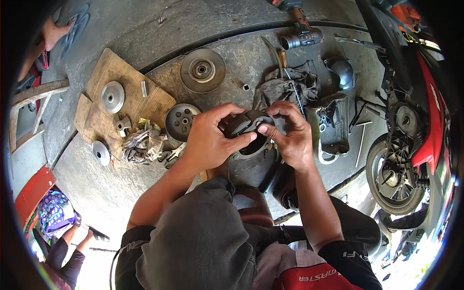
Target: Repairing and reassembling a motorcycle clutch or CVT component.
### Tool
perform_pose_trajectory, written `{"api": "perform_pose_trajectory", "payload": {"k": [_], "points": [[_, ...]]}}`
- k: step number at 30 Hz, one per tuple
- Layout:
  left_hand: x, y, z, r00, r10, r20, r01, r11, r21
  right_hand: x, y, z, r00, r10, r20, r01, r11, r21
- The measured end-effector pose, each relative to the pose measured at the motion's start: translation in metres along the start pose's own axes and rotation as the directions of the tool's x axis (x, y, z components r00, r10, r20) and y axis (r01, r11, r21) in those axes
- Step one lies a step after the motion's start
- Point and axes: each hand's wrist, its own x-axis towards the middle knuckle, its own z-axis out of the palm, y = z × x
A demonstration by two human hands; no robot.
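Observation:
Between my two hands, in front of my knees, is a dark round clutch shoe assembly (245, 122) with curved segments. My left hand (209, 137) grips its left side, the thumb laid along the near edge. At its right edge my right hand (293, 140) holds it with bent fingers and thumb. My fingers hide part of it. Just below shows a grey metal rim (247, 155), partly covered by the hands. Left of my left hand lies a clutch bell (183, 115) with round holes. Beyond it rests a large pulley (203, 71) with a raised centre.
On the left, cardboard (116, 70) bears a metal disc (112, 97) and small parts beside a crumpled rag (144, 145). Ahead are a dark cloth (309, 87) and a cordless impact wrench (303, 37). An engine cover (336, 125) and a red motorcycle (432, 125) are right.

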Motion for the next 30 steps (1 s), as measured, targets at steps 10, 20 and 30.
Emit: {"api": "perform_pose_trajectory", "payload": {"k": [10, 20, 30], "points": [[-0.002, 0.006, -0.004, 0.982, 0.003, 0.191, 0.019, 0.993, -0.114, -0.007, -0.022, -0.002, 0.965, 0.252, 0.076, -0.260, 0.869, 0.422], [-0.011, -0.025, 0.014, 0.967, -0.231, 0.109, 0.247, 0.954, -0.172, -0.022, 0.067, -0.012, 0.777, 0.630, -0.014, -0.630, 0.777, 0.001], [-0.018, -0.006, -0.003, 0.973, 0.081, -0.216, -0.077, 0.997, 0.031, -0.132, 0.152, 0.012, 0.858, 0.510, 0.060, -0.260, 0.531, -0.806]]}}
